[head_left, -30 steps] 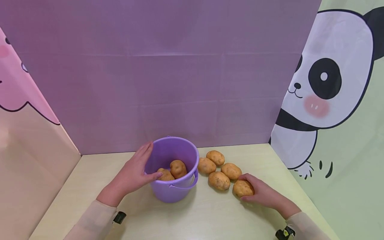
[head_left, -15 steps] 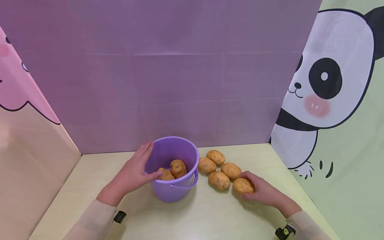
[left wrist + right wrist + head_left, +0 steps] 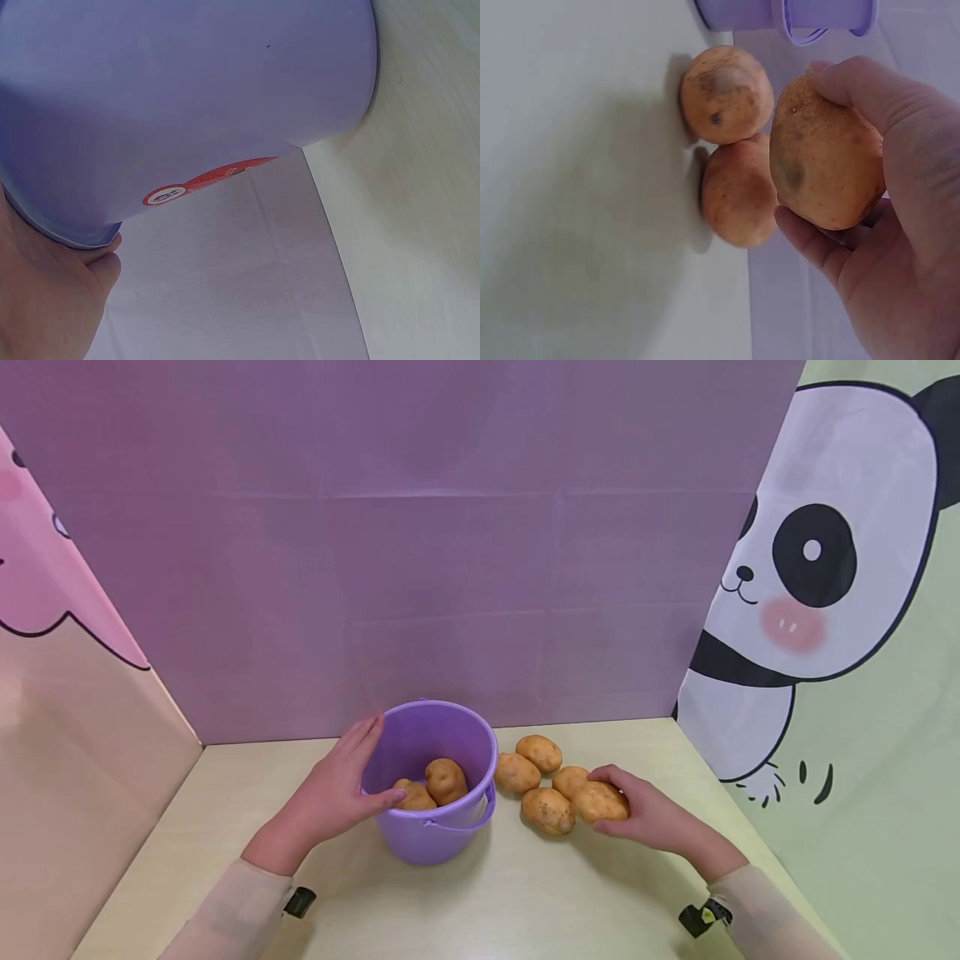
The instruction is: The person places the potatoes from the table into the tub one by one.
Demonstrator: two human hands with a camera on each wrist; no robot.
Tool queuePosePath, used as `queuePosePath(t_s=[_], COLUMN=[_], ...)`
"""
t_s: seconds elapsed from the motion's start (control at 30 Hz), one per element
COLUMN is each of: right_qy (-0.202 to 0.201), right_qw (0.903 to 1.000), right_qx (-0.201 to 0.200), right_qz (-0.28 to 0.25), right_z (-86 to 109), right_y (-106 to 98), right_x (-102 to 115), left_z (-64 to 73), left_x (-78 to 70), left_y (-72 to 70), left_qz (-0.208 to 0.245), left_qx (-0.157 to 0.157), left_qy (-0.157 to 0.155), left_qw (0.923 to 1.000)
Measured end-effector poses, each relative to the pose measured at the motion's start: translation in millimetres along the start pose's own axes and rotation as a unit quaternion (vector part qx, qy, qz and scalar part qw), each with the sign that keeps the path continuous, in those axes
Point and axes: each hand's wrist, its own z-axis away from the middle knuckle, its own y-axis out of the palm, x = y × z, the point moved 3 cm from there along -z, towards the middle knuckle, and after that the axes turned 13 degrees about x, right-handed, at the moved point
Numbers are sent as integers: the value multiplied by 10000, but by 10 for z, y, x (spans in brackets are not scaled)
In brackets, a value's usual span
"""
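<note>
A purple bucket (image 3: 431, 842) stands on the table with two potatoes (image 3: 446, 781) visible inside. My left hand (image 3: 330, 797) holds its left rim, the thumb reaching over the near edge; the left wrist view shows the bucket's side (image 3: 187, 97) close up. Between thumb and fingers, my right hand (image 3: 660, 817) grips a potato (image 3: 602, 802), which in the right wrist view is raised off the tabletop. Several other potatoes (image 3: 548, 811) lie to the right of the bucket, one partly hidden behind the gripped potato.
The pale wooden table (image 3: 480, 910) meets a purple backdrop (image 3: 450, 568) behind the bucket. A panel with a panda drawing (image 3: 810, 552) borders the right side, and a pink figure panel (image 3: 52, 568) the left. The bucket's handle (image 3: 468, 828) hangs on its near right side.
My right hand has lifted the potato from the table and moved it slightly left and away, over the neighbouring potato. My left hand and the bucket have stayed put.
</note>
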Motion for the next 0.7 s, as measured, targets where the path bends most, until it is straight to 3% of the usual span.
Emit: queuePosePath(t_s=[0.7], right_qy=[-207], right_qw=[9997], right_qx=[80], right_qz=[-99], right_z=[-292], right_y=[-230], right_x=[330], left_z=[-6], left_x=[3], left_y=[-2], left_qz=[28], left_qx=[3], left_qy=[-39], left_qw=[10000])
